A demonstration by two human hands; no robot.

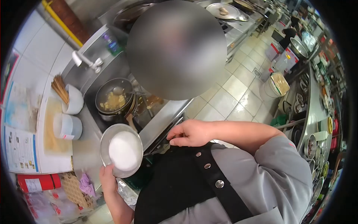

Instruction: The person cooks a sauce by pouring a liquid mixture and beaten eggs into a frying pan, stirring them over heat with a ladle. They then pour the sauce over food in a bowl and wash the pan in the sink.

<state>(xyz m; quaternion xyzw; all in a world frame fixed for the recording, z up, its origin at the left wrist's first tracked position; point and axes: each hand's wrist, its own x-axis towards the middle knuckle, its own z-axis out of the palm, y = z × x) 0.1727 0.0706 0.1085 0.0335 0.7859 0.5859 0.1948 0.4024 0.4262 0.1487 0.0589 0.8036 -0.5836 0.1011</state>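
A round metal bowl [103,143] with a heap of white powder or grains [123,151] in it is gripped at its near rim by my left hand [109,178]. In front of my black apron, my right hand [190,133] hovers with its fingers loosely curled and apart, touching nothing I can see. Beyond the bowl, a dark pan [113,96] with yellowish food scraps and a ladle sits in the metal sink [89,87], with a wooden handle beside it.
A white faucet [87,61] and a green bottle [112,44] stand at the sink. Left are white containers [68,127] and a red cylinder [39,182]. A blurred disc hides the area ahead. A bucket [274,86] stands on the tiled floor, before a right-hand counter [310,108].
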